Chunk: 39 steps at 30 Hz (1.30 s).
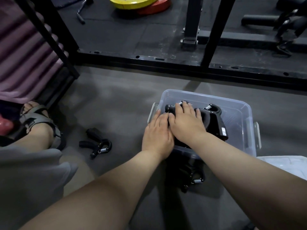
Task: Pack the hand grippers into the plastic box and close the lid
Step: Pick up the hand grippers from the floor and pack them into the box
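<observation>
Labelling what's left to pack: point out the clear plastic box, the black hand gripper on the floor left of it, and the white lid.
clear plastic box (206,97), head view, far rim.
black hand gripper (97,144), head view, handles.
white lid (285,165), head view, top surface.

Yellow weight plate overlapping red plate, black rack frame, sandalled foot

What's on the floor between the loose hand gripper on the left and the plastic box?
Nothing: in the head view, bare grey floor runs from the loose hand gripper to the plastic box; only the left hand reaches over at the box's near-left edge.
</observation>
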Available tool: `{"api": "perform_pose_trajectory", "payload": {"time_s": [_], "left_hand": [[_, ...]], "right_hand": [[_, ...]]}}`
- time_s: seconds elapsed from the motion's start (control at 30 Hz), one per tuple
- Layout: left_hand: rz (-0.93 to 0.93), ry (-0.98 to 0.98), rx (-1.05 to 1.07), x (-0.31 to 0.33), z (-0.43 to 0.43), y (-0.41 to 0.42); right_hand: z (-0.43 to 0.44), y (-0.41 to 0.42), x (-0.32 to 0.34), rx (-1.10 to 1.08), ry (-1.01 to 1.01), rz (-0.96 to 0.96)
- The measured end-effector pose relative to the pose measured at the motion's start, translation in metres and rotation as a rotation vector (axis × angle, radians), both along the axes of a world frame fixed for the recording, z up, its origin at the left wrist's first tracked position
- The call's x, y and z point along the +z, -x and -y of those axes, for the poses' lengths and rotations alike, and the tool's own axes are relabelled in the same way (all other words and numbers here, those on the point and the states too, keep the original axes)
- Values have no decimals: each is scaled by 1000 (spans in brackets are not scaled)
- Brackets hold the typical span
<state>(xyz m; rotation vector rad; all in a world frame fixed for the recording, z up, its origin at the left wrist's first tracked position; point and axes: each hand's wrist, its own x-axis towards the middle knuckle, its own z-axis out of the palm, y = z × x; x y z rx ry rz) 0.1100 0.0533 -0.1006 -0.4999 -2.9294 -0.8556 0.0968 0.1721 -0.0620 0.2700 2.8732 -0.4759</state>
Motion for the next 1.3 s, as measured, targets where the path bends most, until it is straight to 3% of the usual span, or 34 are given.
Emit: {"api": "perform_pose_trajectory", "payload": {"time_s": [0.23, 0.4, 0.57, 0.73, 0.93, 1.07, 1.2, 1.3], "left_hand": [[59, -148, 19, 3, 14, -2], [-100, -252, 178, 2, 46, -4], [87, -9, 472, -33, 105, -11], [430, 137, 676, -56, 166, -21], [644, 214, 674, -71, 202, -16], [626, 246, 607, -77, 204, -16], [541, 407, 537, -85, 208, -12], [556, 504, 597, -89, 212, -3]], "right_hand": [[19, 15, 3, 94, 93, -47], [36, 23, -1, 145, -16, -52], [60, 23, -10, 131, -195, 38], [71, 24, -16, 100, -289, 15], [72, 21, -22, 85, -308, -51], [72, 22, -24, 79, -323, -61], [73, 21, -27, 82, -349, -96], [73, 21, -30, 83, -347, -119]]}}
